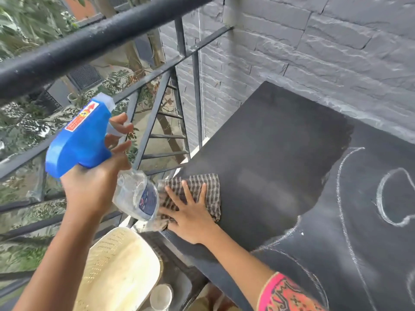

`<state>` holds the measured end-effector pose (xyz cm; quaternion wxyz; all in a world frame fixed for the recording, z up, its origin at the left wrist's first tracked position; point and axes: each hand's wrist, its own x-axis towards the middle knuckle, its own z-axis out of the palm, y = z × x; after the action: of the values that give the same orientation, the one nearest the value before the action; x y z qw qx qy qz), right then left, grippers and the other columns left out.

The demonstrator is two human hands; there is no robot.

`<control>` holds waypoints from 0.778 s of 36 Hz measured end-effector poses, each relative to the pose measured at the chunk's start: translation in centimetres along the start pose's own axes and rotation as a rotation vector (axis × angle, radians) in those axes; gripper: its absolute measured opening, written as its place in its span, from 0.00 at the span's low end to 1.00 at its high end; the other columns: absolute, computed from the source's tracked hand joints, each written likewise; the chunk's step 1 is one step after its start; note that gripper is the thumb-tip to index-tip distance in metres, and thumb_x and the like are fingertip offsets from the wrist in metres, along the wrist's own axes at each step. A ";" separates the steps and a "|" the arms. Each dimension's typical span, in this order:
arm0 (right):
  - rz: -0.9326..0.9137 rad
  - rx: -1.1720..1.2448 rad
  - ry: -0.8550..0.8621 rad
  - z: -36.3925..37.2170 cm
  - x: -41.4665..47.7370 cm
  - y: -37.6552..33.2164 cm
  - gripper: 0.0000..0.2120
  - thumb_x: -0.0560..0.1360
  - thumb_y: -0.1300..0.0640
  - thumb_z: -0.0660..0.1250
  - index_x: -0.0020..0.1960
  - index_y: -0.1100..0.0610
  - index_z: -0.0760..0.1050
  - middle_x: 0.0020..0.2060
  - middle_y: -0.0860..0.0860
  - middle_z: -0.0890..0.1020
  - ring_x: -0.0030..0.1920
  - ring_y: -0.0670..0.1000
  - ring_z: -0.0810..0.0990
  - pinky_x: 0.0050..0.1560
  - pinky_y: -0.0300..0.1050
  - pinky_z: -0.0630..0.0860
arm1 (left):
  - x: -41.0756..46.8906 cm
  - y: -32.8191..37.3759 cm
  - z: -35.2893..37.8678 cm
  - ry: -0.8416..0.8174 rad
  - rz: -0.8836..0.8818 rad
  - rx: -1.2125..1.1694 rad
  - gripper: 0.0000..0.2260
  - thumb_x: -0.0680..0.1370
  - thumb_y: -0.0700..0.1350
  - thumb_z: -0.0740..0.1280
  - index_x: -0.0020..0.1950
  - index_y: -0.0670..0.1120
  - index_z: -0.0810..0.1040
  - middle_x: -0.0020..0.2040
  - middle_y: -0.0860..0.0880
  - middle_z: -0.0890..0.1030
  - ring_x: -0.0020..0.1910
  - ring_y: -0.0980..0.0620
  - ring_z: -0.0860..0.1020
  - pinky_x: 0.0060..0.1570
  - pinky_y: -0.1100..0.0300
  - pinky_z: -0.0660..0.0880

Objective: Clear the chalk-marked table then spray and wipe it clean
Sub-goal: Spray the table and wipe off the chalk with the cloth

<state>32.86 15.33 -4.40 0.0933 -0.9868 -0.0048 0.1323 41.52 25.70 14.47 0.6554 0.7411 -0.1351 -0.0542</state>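
While our left hand [94, 189] grips a blue-topped spray bottle [80, 140], our flat right hand [190, 218] presses checked cloth [210, 189], mid-wipe; the black table's [269, 142] chalk lines [339, 176] likely follow.

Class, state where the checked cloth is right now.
In the head view, the cloth lies on the table near its left edge, pressed under the right hand, just right of the spray bottle that the left hand holds.

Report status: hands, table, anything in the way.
Left hand grips bottle, raised off the table. Right hand flat on cloth at table edge. Chalk marks remain at right. Only cloth on visible top.
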 end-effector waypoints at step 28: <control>0.136 0.074 0.108 2.4 -10.9 5.6 0.33 0.76 0.59 0.64 0.74 0.41 0.55 0.76 0.46 0.51 0.74 0.57 0.41 0.65 0.78 0.43 | -1.6 -2.0 3.1 -0.184 -0.058 -0.047 0.13 0.59 0.39 0.66 0.43 0.44 0.79 0.48 0.48 0.82 0.53 0.44 0.81 0.59 0.41 0.74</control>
<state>21.61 9.85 -4.88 0.1208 -0.9864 0.0721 0.0849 39.40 23.35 11.91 0.6556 0.7211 -0.1718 -0.1442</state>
